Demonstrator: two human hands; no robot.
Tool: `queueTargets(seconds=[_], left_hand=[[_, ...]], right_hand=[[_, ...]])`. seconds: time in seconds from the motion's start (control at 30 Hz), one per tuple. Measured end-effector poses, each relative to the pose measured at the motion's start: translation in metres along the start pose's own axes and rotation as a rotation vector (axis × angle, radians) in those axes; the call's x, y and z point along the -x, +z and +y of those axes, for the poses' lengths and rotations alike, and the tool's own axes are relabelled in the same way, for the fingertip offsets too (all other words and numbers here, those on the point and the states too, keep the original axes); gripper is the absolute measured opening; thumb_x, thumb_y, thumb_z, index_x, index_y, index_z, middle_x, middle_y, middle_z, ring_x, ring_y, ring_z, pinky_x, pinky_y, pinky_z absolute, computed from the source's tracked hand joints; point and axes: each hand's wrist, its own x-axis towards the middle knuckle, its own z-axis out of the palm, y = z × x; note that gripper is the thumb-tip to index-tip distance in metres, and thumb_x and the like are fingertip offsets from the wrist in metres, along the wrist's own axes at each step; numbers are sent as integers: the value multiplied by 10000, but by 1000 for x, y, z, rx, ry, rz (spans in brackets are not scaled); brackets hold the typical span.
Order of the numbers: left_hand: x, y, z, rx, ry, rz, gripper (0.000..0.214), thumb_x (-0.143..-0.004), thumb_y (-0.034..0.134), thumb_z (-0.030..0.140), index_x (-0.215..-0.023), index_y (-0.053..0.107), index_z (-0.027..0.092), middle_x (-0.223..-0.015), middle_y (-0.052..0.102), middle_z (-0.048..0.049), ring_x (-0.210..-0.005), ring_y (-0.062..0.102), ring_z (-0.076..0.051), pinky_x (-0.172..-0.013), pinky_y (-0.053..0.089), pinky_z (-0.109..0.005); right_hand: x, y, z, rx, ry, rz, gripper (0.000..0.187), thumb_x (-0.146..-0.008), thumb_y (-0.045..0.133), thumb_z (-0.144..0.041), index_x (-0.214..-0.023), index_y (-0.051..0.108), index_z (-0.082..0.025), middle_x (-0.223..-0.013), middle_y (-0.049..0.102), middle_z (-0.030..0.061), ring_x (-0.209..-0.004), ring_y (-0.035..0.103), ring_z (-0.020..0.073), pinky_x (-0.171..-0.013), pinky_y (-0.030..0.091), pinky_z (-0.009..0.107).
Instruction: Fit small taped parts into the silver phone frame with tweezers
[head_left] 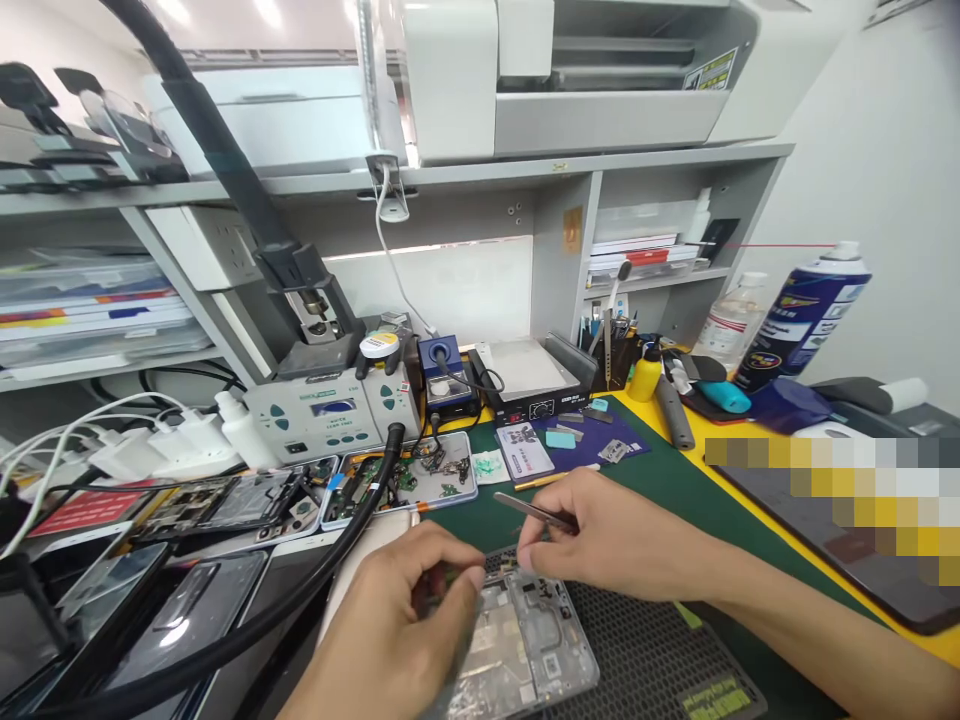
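Observation:
An opened phone frame [555, 650] with a bare metallic inside lies on a black honeycomb-patterned mat [645, 650]. My left hand [409, 610] is closed at its upper left edge, thumb and index finger pinched together. Whatever sits between those fingers is mostly hidden; a bit of green and red shows behind them. My right hand [600, 530] is closed around metal tweezers [529, 508], which stick out to the left over the fingers. The thumb and fingertips of that hand come down at the frame's top edge, close to the left fingertips.
Several phones [195, 610] lie at left, crossed by a thick black hose [337, 570]. Behind are a parts tray [457, 480], a soldering station [341, 405] and a heating plate [525, 370]. A spray can [806, 320] and a dark tablet-like slab [832, 540] are at right.

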Motion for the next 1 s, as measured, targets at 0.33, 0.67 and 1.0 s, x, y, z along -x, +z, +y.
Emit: queueTargets(seconds=[0.33, 0.67, 1.0], left_hand=[[1, -10, 25, 259, -332, -216, 317, -788, 646, 457, -757, 717, 150, -546, 439, 67, -474, 260, -87, -465, 178, -236], [-2, -10, 25, 144, -275, -324, 276, -736, 657, 431, -701, 709, 162, -550, 453, 49, -570, 357, -148, -541, 241, -290], [-2, -5, 28, 309, -328, -313, 132, -651, 620, 274, -599, 663, 160, -533, 548, 27, -496, 349, -106, -494, 223, -257]], right_hand=[[12, -3, -10, -58, -56, -67, 99, -757, 624, -193, -742, 712, -149, -568, 394, -70, -525, 334, 81, -461, 235, 208], [16, -7, -6, -58, -42, -159, 125, -726, 671, -245, -782, 743, -159, -548, 420, -73, -500, 353, 80, -429, 242, 208], [18, -13, -6, -85, -61, -187, 218, -728, 752, -352, -806, 745, -149, -552, 433, -76, -511, 363, 79, -434, 240, 210]])
